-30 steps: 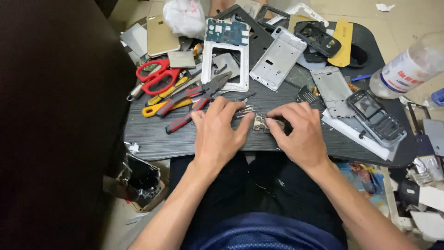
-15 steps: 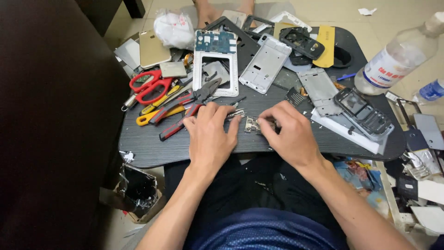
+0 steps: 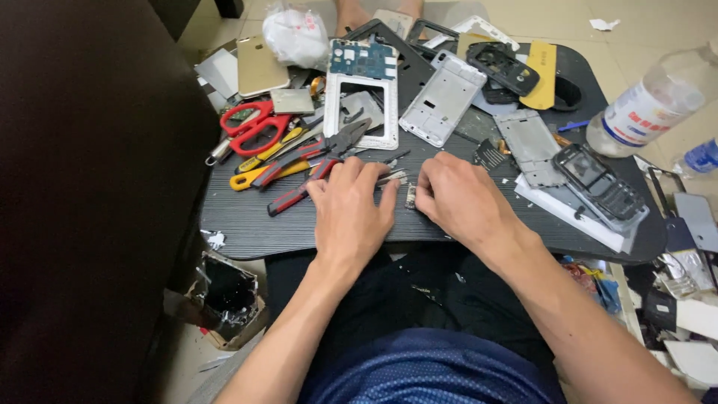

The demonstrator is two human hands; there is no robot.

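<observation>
Your hands press small metal bits on the ridged black tray (image 3: 247, 224).
Left hand (image 3: 350, 213) flat, fingers together on silvery pieces (image 3: 392, 179); right hand (image 3: 461, 200) curled beside a small part (image 3: 410, 196) (pinch unclear).

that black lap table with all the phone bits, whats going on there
A person sits with a black table across the lap. Both hands rest palm down near its front edge: the left hand and right hand close around a small metal part between them. Behind lie red scissors, pliers, phone frames and a dark keypad phone. A plastic bottle lies at the right.
</observation>
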